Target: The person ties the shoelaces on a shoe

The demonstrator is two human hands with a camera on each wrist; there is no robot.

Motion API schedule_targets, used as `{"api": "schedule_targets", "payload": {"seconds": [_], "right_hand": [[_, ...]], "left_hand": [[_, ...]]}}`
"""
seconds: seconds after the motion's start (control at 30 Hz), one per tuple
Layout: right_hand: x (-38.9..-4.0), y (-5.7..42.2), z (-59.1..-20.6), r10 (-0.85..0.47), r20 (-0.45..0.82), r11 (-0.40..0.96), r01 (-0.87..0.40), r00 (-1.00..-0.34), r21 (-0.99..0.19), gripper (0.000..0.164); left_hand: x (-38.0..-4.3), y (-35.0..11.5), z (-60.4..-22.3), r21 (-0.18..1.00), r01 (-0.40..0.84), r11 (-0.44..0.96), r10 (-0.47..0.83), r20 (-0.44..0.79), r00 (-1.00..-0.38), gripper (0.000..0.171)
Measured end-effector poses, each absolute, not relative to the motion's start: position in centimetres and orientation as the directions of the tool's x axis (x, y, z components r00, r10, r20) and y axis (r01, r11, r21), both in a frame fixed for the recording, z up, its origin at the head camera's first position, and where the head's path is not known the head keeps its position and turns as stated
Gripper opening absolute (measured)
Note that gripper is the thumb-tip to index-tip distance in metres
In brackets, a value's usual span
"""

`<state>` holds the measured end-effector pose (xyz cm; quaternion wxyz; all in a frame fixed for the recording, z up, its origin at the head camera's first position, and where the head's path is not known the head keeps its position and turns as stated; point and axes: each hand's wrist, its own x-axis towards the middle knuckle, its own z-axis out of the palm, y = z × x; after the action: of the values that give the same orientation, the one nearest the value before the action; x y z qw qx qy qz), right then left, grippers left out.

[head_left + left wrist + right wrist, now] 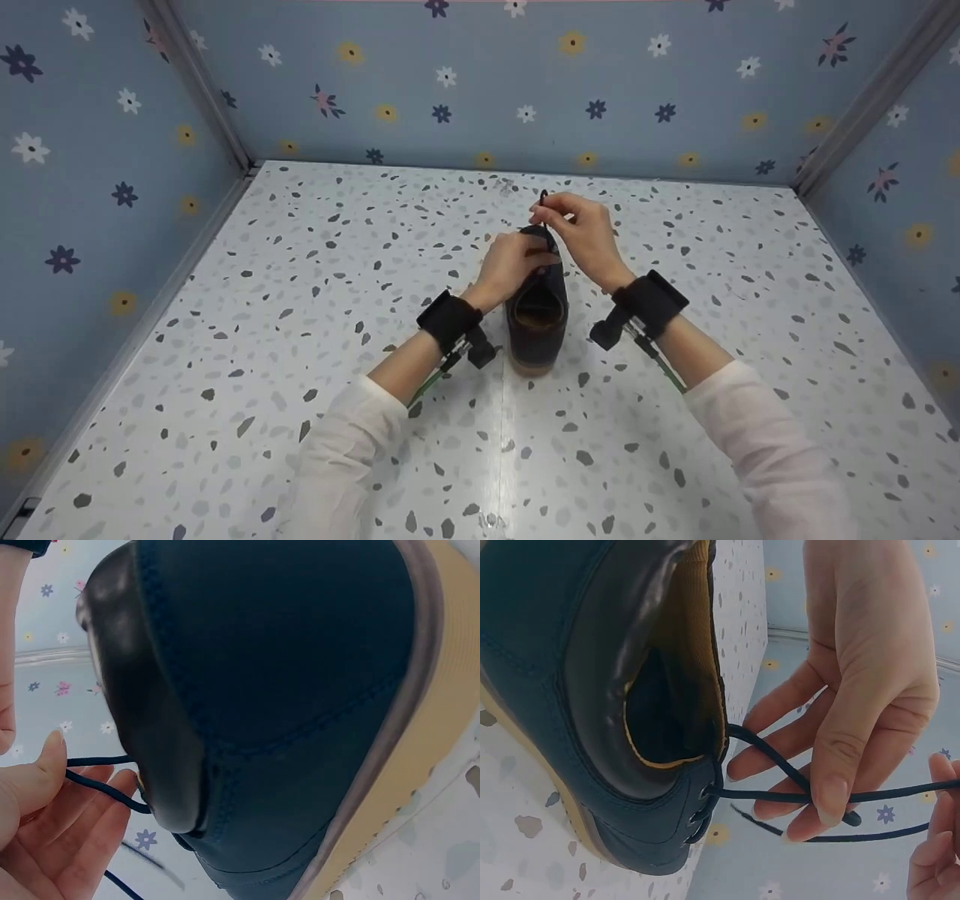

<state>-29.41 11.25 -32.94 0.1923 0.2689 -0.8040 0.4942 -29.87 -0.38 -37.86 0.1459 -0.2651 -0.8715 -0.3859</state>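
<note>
A dark navy shoe (537,341) with a black padded collar and a tan sole stands on the tabletop, its toe pointing away from me. My left hand (510,262) is above its tongue, thumb and fingers pinching the dark laces (769,796) where two strands cross, close to the eyelets. Farther forward and higher, my right hand (589,229) pinches a lace between thumb and fingertips. In the right wrist view, the right fingertips (937,840) show at the edge, with strands running toward them. The left hand hides the front of the shoe from above.
A white speckled tabletop (300,300) lies under the shoe. Blue flowered panels (487,82) stand at the back and on both sides. Black straps with small cameras (652,304) are worn on both wrists, with green cables running back.
</note>
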Motion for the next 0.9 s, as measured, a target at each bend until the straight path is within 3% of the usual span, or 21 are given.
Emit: {"api": "schedule_targets", "payload": {"seconds": [0.3, 0.53, 0.67, 0.9], "right_hand": [[-29.6, 10.7, -32.5, -0.308, 0.572, 0.395, -0.649, -0.760, -0.650, 0.012], [-29.7, 9.9, -32.3, -0.501, 0.599, 0.469, -0.778, -0.624, -0.418, 0.015], [-29.9, 10.0, -32.2, -0.542, 0.623, 0.445, -0.822, -0.564, -0.357, 0.015], [-30.3, 11.6, -32.3, -0.522, 0.623, 0.469, -0.806, -0.583, -0.360, 0.016]], "left_hand": [[-29.9, -0.3, -38.2, 0.618, 0.588, 0.522, 0.351, 0.472, -0.809, 0.017], [-29.6, -0.4, -38.5, 0.566, 0.603, 0.562, 0.320, 0.523, -0.790, 0.020], [-29.6, -0.5, -38.7, 0.580, 0.598, 0.552, 0.306, 0.527, -0.793, 0.020], [-29.6, -0.5, -39.0, 0.651, 0.584, 0.484, 0.281, 0.517, -0.809, 0.020]]}}
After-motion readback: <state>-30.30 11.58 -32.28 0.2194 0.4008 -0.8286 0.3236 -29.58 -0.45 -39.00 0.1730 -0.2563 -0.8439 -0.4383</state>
